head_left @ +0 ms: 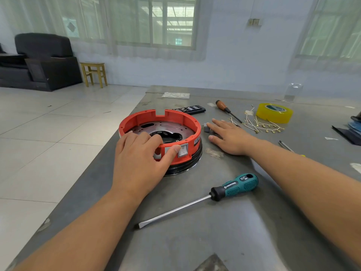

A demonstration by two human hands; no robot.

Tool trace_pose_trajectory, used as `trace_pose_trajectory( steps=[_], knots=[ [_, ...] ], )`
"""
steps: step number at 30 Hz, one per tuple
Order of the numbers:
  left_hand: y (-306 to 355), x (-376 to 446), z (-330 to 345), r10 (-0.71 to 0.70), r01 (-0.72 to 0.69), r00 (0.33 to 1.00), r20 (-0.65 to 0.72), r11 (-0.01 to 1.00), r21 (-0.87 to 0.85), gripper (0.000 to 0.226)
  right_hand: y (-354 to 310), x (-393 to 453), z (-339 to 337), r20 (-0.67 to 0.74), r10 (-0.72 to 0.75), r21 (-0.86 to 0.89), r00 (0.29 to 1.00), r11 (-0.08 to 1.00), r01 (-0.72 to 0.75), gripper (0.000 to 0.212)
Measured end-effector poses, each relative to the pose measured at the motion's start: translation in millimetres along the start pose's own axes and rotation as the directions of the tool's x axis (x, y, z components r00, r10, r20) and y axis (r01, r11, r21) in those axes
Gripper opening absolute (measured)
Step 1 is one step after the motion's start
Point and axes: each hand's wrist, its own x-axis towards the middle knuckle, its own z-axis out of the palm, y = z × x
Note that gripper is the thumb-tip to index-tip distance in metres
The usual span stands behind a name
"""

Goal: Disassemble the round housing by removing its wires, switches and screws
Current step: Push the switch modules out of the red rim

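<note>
The round housing [160, 132], an orange ring on a black base, is seen at the centre of the frame, near the left edge of the grey counter [224, 222]. It is gripped at its near wall by the left hand [140, 161]: the fingers are curled over the rim into the inside, while the thumb is pressed against the outer wall just beside a white rocker switch [183, 150]. This hold is judged to steady the housing and perhaps to push a switch out of its slot; next to the remaining switch a grey opening is partly hidden by the thumb.

The right hand [230, 136] is laid flat on the counter to the right of the housing, its fingers spread and nothing pinched. Its fingertips are touching a small dark part [206, 128], possibly a removed switch being set aside, though this cannot be told for certain.

Loose wires with brass terminals [261, 126] are gathered in the upper right, beside a yellow tape roll [274, 112] and a wooden-handled screwdriver [227, 110]. A teal-handled screwdriver [197, 200] is left within reach, below the housing.
</note>
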Motion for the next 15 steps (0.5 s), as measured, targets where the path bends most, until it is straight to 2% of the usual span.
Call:
trace_pose_trajectory(
  steps=[6, 12, 15],
  knots=[
    [-0.2, -0.5, 1.0, 0.002, -0.003, 1.000, -0.019, 1.000, -0.019, 0.044, 13.9, 9.1, 8.1, -0.020, -0.054, 0.091, 0.998, 0.994, 0.055, 0.071],
    [0.3, -0.4, 0.8, -0.005, 0.005, 1.000, -0.014, 1.000, -0.006, 0.045, 20.6, 13.6, 5.3, -0.035, -0.073, 0.061, 0.997, 0.995, 0.075, 0.070],
    [-0.6, -0.8, 0.9, -0.006, 0.006, 1.000, -0.011, 1.000, -0.003, 0.047, 18.2, 7.9, 5.2, -0.113, -0.081, 0.029, 0.990, 0.996, 0.085, 0.071]
  ],
)
